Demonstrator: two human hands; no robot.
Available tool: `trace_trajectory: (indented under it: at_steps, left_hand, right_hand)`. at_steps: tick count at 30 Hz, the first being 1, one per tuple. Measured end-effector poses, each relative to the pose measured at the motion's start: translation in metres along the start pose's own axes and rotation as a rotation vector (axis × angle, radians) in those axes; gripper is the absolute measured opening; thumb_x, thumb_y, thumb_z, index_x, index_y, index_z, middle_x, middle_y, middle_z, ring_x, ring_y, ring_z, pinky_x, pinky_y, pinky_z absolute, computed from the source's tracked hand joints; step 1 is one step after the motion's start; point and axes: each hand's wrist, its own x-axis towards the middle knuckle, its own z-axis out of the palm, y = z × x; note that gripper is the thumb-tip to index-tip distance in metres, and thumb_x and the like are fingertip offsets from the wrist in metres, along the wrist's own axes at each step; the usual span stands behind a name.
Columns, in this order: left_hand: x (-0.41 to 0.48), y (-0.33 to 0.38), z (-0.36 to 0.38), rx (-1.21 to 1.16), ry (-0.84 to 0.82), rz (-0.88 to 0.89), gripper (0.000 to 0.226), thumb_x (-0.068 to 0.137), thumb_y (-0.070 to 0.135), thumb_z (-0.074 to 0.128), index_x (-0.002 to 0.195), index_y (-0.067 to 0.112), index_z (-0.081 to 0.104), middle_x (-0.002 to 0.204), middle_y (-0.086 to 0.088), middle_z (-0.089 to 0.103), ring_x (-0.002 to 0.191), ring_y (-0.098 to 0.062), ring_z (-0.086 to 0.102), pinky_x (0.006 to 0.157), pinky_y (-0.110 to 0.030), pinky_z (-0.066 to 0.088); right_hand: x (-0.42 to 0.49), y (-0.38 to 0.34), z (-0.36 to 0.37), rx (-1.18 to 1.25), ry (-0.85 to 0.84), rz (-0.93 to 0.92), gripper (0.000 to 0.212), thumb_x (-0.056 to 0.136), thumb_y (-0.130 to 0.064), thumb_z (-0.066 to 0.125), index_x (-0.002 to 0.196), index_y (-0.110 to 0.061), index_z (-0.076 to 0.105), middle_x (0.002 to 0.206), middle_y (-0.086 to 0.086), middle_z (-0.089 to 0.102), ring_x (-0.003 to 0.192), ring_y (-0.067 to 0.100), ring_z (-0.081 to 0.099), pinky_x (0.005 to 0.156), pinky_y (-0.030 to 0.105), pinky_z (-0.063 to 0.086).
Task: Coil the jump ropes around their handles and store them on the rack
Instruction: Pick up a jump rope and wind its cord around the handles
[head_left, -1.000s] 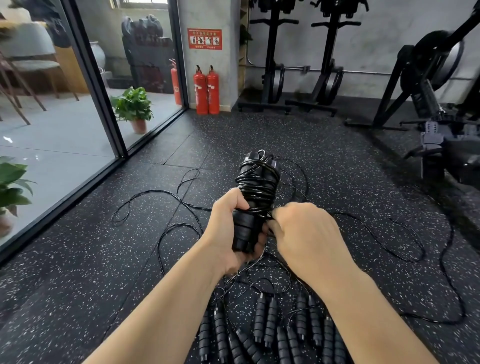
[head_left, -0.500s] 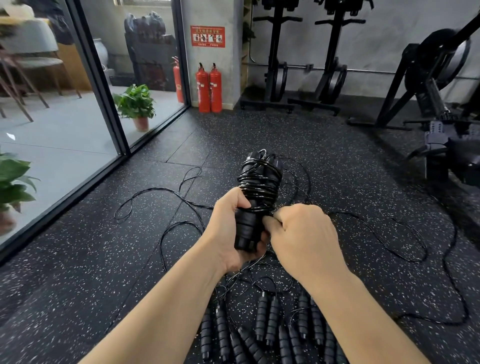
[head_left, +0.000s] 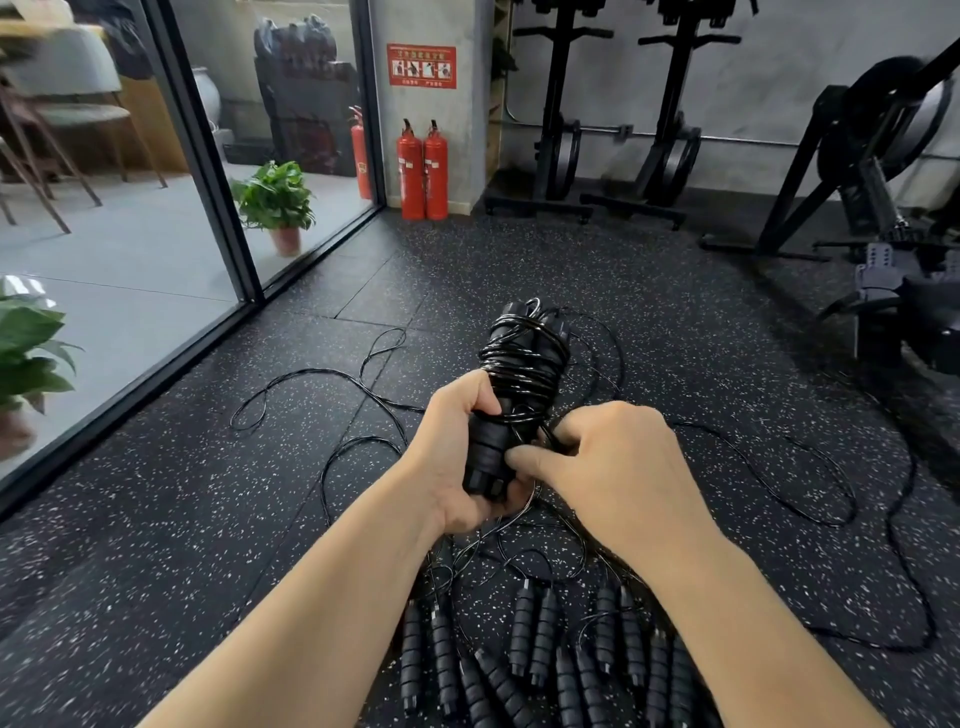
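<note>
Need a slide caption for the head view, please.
Both hands, left and right, grip coiled jump rope handles above loose ropes.

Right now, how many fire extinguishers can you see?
3: two fire extinguishers stand side by side against the concrete pillar; a third stands behind the glass partition, left of them.

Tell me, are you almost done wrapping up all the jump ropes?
Not nearly. One rope bundle is mostly coiled: the left hand grips its handles while the right hand pinches the cord beside them. Many loose handles lie on the floor, with uncoiled cord trailing around. No storage rack with ropes on it is visible, so nothing looks stored yet.
</note>
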Motion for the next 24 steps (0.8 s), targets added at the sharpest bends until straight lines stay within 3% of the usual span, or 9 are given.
trace_trajectory:
  at_steps: [3,7,12,18,20,24]
  left_hand:
    - [-0.001,0.0,0.0,0.025,-0.023,-0.025,0.031,0.053,0.03,0.051,0.074,0.01,0.062,0.066,-0.005,0.059,0.048,-0.018,0.046,0.051,-0.022,0.036]
    - [-0.002,-0.001,0.002,0.035,-0.031,-0.039,0.027,0.054,0.029,0.05,0.07,0.01,0.062,0.063,-0.005,0.056,0.048,-0.019,0.046,0.051,-0.022,0.035]
    - [-0.001,-0.001,0.003,0.045,-0.031,-0.038,0.03,0.053,0.031,0.05,0.068,0.009,0.063,0.062,-0.005,0.054,0.048,-0.019,0.046,0.052,-0.022,0.035]
    - [-0.007,-0.003,0.009,0.092,-0.039,-0.008,0.027,0.057,0.029,0.045,0.041,0.014,0.061,0.051,0.0,0.053,0.042,-0.015,0.043,0.053,-0.023,0.03]
    - [-0.006,-0.003,0.008,0.061,-0.026,-0.014,0.024,0.056,0.03,0.047,0.044,0.014,0.061,0.053,0.0,0.053,0.043,-0.016,0.044,0.051,-0.021,0.033]
    - [-0.005,0.0,0.005,0.051,0.0,0.007,0.021,0.055,0.03,0.049,0.046,0.015,0.061,0.055,-0.001,0.053,0.043,-0.017,0.047,0.049,-0.021,0.038]
  right_hand:
    - [-0.001,-0.002,-0.008,-0.111,0.047,-0.002,0.041,0.072,-0.064,0.067,0.074,-0.023,0.065,0.067,-0.008,0.062,0.069,0.013,0.058,0.061,0.029,0.045]
    - [-0.003,0.0,-0.011,-0.08,0.076,-0.045,0.033,0.073,-0.059,0.069,0.082,-0.027,0.062,0.08,-0.012,0.062,0.078,0.011,0.058,0.071,0.032,0.048]
    - [-0.004,0.001,-0.008,-0.102,0.067,-0.019,0.032,0.078,-0.056,0.067,0.079,-0.024,0.061,0.08,-0.009,0.06,0.078,0.015,0.056,0.068,0.032,0.046]
    - [-0.004,-0.003,0.005,-0.184,0.093,-0.076,0.026,0.093,-0.04,0.054,0.08,-0.017,0.054,0.083,-0.003,0.061,0.079,0.025,0.059,0.062,0.032,0.039]
    - [-0.005,-0.002,0.013,-0.157,0.135,-0.099,0.022,0.095,-0.034,0.053,0.079,-0.02,0.05,0.083,-0.001,0.061,0.076,0.027,0.059,0.06,0.031,0.034]
    - [-0.006,0.003,0.033,-0.07,0.342,-0.156,0.022,0.086,-0.023,0.065,0.069,-0.013,0.055,0.064,0.001,0.057,0.05,0.029,0.054,0.046,0.03,0.031]
